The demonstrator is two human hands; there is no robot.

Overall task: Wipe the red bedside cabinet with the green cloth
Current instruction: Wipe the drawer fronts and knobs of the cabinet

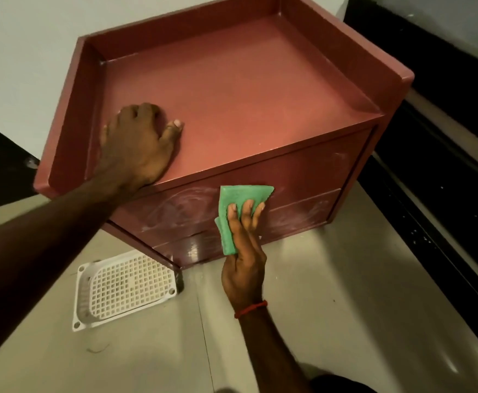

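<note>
Right hand pinning the folded green cloth flat against the red bedside cabinet front | left hand palm-down on top, fingers curled, gripping nothing | chalky smears on the drawers, handles hard to spot | white grille on floor, corner tucked under cabinet

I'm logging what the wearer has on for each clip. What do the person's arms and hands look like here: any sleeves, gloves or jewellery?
Both forearms are bare, with no sleeves and no gloves in view. The right hand has a thin red thread band around its wrist. The left hand shows no ring, watch or band, and its forearm is bare up to the frame edge.
</note>
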